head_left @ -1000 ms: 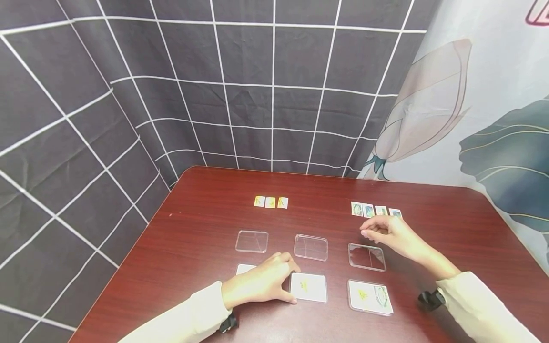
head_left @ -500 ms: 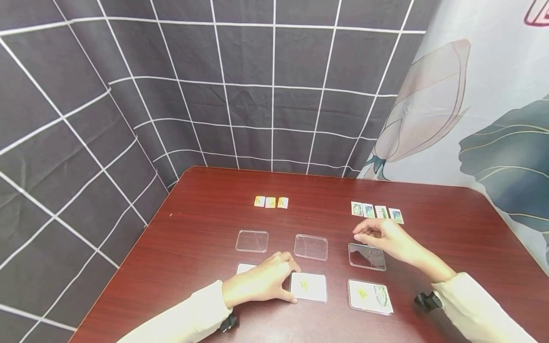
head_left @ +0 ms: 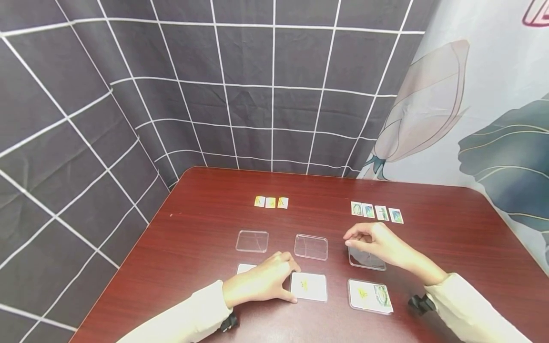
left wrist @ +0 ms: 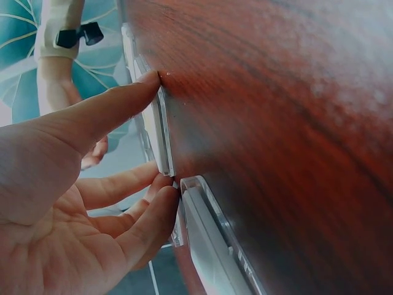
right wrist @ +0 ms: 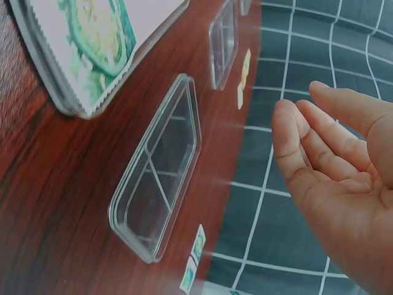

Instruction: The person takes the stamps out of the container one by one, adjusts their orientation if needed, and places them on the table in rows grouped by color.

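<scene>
A: Where is the middle case (head_left: 310, 300)?

B: Flat on the table (head_left: 193, 228), at the centre of the near row, with a yellow-printed white card (head_left: 316, 288) in it.

A: Is it gripped?

B: Yes. The left hand (head_left: 262, 281) brackets its left side, thumb at the near corner and fingers at the far one.

A: Any danger there?

B: I'd say the fingers lie so close to the left case (left wrist: 227, 236) that a sideways twitch could shove it, and too hard a squeeze could skid the middle one.

A: And the right hand (head_left: 379, 244)?

B: Loosely curled, with nothing that I can see between the fingertips. It hangs above the far part of the right lid (head_left: 368, 261); dip too low and the lid could slide or tip.

A: What else lies about?

B: The right case (head_left: 371, 311), nearer the person, with two prints on its card. Farther off, three yellow stickers (head_left: 270, 203) and four green-and-blue stickers (head_left: 381, 213).

A: Those look slight.

B: Quite. A careless brush of the hand could scatter them, I think, being so small and loose.
</scene>
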A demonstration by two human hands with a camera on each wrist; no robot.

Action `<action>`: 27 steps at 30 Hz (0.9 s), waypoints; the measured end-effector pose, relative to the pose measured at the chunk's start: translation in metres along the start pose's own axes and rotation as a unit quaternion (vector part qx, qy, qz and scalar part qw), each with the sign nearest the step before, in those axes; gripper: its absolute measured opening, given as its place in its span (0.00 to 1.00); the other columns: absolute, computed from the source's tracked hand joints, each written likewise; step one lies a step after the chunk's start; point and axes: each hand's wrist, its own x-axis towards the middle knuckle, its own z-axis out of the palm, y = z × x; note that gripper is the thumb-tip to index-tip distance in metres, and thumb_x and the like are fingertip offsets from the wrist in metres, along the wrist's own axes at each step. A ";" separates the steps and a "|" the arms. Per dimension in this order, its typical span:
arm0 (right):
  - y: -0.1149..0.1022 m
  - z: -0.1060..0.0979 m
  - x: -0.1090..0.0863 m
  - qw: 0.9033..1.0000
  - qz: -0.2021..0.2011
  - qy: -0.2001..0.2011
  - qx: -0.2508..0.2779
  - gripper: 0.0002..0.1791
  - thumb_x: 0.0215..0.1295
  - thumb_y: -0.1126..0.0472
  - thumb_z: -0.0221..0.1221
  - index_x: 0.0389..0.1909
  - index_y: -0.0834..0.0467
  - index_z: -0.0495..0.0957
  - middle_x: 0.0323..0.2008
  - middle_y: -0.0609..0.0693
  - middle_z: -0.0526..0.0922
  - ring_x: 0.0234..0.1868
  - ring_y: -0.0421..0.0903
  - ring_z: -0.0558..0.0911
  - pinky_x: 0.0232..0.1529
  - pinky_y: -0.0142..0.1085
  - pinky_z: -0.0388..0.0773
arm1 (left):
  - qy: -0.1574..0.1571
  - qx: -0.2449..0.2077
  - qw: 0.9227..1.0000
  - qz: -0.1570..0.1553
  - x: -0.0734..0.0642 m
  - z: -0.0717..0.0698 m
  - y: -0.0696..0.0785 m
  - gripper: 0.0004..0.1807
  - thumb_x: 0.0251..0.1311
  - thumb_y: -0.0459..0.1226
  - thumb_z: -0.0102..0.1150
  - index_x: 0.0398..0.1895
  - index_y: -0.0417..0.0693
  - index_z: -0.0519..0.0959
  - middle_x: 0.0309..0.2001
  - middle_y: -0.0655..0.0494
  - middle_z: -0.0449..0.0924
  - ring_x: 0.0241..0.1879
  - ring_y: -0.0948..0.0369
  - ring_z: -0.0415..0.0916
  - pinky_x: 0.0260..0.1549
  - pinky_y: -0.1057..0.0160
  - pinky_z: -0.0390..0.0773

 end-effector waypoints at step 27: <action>-0.010 0.028 0.009 0.996 -0.046 -0.069 0.025 0.04 0.65 0.64 0.65 0.37 0.60 0.84 0.30 0.48 0.85 0.31 0.37 0.81 0.34 0.33 0.79 | 0.000 -0.011 1.000 0.001 0.000 0.001 -0.002 0.29 0.43 0.50 0.79 0.48 0.48 0.82 0.44 0.60 0.76 0.42 0.65 0.68 0.45 0.70 0.70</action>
